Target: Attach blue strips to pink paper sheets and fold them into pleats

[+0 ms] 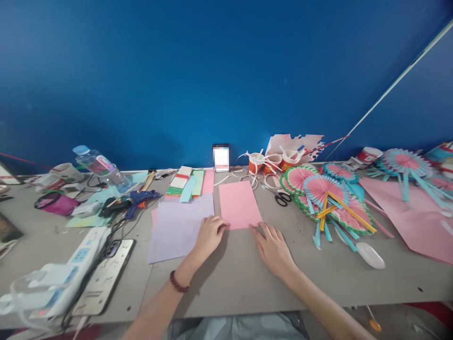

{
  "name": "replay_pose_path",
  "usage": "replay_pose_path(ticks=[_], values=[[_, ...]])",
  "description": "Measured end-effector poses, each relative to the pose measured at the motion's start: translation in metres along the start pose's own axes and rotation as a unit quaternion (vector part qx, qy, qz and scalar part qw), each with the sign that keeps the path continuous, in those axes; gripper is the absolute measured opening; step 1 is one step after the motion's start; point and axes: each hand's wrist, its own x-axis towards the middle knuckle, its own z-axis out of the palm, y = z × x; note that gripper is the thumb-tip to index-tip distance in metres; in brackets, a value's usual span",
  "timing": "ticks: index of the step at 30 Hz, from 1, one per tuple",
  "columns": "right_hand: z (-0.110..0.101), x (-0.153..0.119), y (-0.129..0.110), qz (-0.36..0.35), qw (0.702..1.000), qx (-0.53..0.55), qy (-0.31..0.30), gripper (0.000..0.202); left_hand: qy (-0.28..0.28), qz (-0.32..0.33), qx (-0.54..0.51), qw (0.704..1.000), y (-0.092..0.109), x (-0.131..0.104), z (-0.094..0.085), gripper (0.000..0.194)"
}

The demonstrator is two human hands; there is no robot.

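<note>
Touching the pink sheet (239, 204) at its near corners, left hand (211, 232) and right hand (274, 248) rest on the bench (226, 288) near its front edge's middle, fingers slightly parted; lilac paper (180, 229) lies beside the left hand.

Pink paper (239, 205): plain four-sided sheet, straight-edged, sharp-cornered, lying flat. Near-left corner touching fingertips of left hand (210, 233); near-right corner touching fingertips of right hand (274, 245). Near edge spanning gap between both sets of fingertips; remainder extending beyond them, far edge farthest from fingers. Surface facing up, bare, evenly coloured.
</note>
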Motion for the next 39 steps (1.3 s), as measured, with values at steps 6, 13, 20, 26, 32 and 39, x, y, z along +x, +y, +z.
replay_pose_path(ticks=[6,13,20,26,32,39], values=[[-0.003,0.002,-0.003,0.002,1.0,-0.001,0.002,0.039,-0.006,-0.004,0.017,1.0,0.002,0.0,-0.002,0.022],[-0.006,0.003,-0.003,-0.001,1.0,-0.004,-0.014,0.038,-0.034,0.167,0.138,0.976,0.023,-0.017,0.012,0.045],[-0.008,0.003,-0.003,-0.003,1.0,-0.016,-0.015,0.04,-0.014,0.161,0.216,0.963,0.033,-0.025,0.024,0.043],[-0.005,0.003,-0.004,-0.002,0.999,-0.037,-0.012,0.04,0.039,0.149,0.234,0.96,0.042,-0.032,0.039,0.044],[-0.007,0.004,-0.005,0.003,0.999,-0.032,-0.021,0.039,0.041,0.14,0.216,0.966,0.045,-0.032,0.038,0.05],[-0.007,0.004,-0.007,0.009,0.999,-0.03,-0.025,0.039,0.026,0.129,0.206,0.97,0.046,-0.031,0.036,0.055]])
